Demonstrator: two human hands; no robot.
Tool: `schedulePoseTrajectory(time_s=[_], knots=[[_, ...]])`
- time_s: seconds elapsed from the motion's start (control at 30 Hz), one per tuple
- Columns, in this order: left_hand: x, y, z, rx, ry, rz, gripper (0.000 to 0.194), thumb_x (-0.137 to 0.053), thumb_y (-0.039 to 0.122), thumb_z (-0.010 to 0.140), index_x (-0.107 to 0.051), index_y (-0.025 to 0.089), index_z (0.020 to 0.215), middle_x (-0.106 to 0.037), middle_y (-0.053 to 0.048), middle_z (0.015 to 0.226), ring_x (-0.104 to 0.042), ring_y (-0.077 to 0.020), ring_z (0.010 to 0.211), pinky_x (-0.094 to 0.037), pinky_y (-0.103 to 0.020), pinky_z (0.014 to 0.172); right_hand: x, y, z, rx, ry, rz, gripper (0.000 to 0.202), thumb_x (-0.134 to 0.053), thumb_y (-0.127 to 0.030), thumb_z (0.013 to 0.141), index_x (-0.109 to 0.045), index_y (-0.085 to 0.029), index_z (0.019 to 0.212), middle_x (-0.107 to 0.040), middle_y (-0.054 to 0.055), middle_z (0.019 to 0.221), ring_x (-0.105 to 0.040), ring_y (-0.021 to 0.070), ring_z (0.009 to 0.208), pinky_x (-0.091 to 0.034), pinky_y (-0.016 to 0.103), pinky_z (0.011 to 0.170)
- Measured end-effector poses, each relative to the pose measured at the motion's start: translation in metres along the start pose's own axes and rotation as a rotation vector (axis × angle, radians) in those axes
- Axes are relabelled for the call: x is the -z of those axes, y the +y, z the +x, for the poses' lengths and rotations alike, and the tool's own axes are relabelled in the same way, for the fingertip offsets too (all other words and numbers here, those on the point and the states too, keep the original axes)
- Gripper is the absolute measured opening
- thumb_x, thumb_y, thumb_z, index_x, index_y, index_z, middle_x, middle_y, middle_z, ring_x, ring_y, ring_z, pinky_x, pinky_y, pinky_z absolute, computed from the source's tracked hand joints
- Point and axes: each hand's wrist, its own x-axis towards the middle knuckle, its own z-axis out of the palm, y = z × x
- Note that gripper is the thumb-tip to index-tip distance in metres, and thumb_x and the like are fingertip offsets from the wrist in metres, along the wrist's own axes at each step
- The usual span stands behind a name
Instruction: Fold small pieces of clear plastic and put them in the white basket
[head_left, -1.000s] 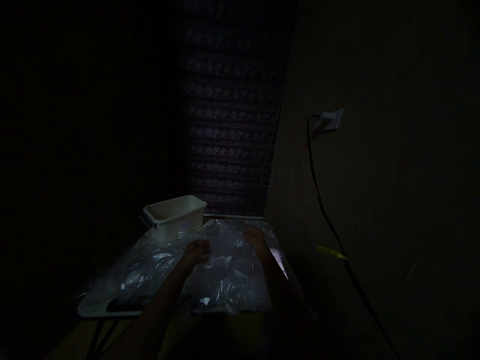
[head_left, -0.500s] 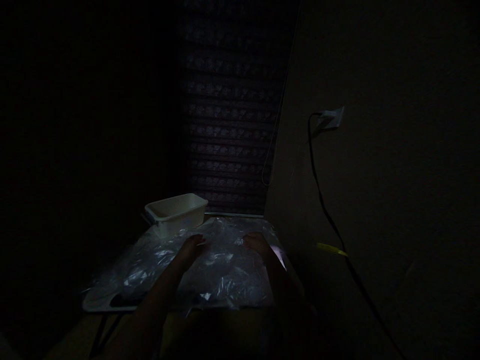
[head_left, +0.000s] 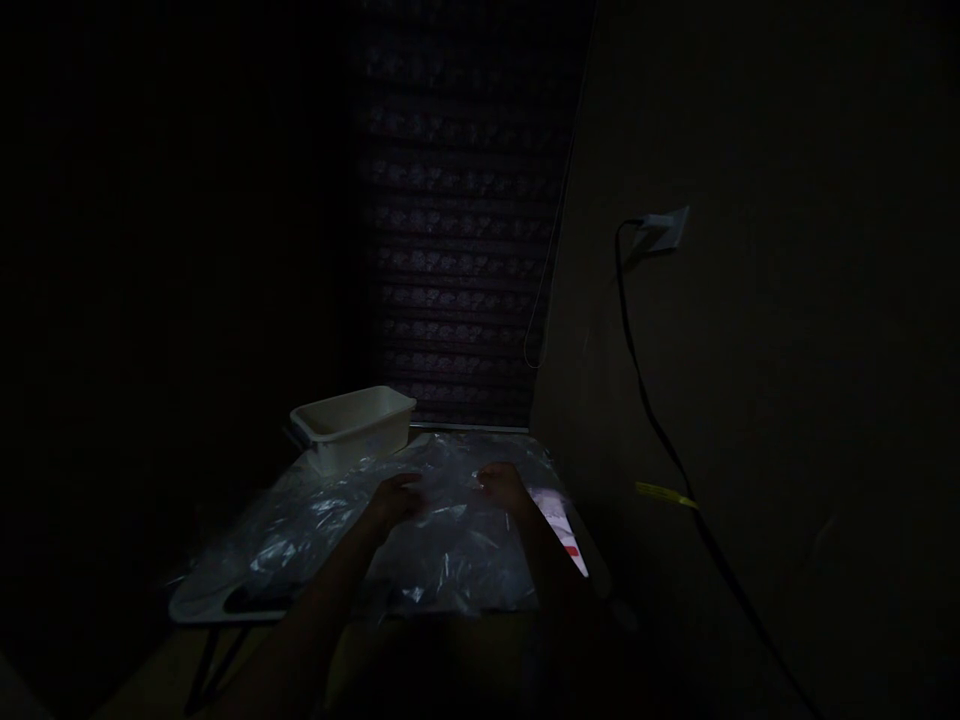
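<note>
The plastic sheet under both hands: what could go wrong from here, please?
The plastic sheet is crinkled and overhangs the table edge, so it may slide as the left hand and right hand press on it. A shove could also push the nearby white bin toward the far edge.

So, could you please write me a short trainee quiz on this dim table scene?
1. True or false: both hands, left hand and right hand, rest on the crinkled clear plastic sheet.
2. The cream rectangular plastic tub stands at the table's: A near edge, B far left corner, C right side.
3. Fill in: the black cable runs down from a white wall ____.

Key: 1 true; 2 B; 3 socket.
</note>
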Motion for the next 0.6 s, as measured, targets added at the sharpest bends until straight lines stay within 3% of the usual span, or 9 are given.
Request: schedulePoseTrajectory(time_s=[0.23,0.4,0.6], knots=[[-0.001,0.001,0.003,0.052,-0.060,-0.011,0.027,-0.054,0.019,0.051,-0.051,0.015,0.077,-0.058,-0.003,0.065,-0.054,-0.0131,0.055,-0.040,-0.026,0.052,-0.005,0.000,-0.003,-0.008,-0.063,0.118,0.018,-0.059,-0.026,0.041,-0.048,-0.012,0.043,-0.046,-0.003,0.038,-0.043,0.0073,0.038,-0.032,0.020,0.040],[-0.007,0.006,-0.002,-0.051,0.023,0.104,0.025,-0.049,0.006,0.047,-0.055,0.014,0.069,-0.056,0.001,0.056,-0.047,-0.0073,0.043,-0.035,-0.019,0.043,-0.010,-0.004,-0.001,-0.002,-0.021,0.167,0.021,-0.060,-0.028,0.038,-0.048,-0.013,0.046,-0.048,-0.002,0.041,-0.046,0.0079,0.041,-0.034,0.020,0.042],[0.003,0.009,0.002,-0.158,0.050,0.200,0.029,-0.040,-0.003,0.042,-0.057,0.014,0.059,-0.055,0.003,0.053,-0.037,-0.0043,0.036,-0.027,-0.017,0.038,-0.011,-0.006,0.001,-0.060,0.014,0.059,0.011,-0.055,-0.022,0.047,-0.048,-0.013,0.049,-0.049,-0.002,0.042,-0.048,0.0089,0.041,-0.035,0.019,0.040]])
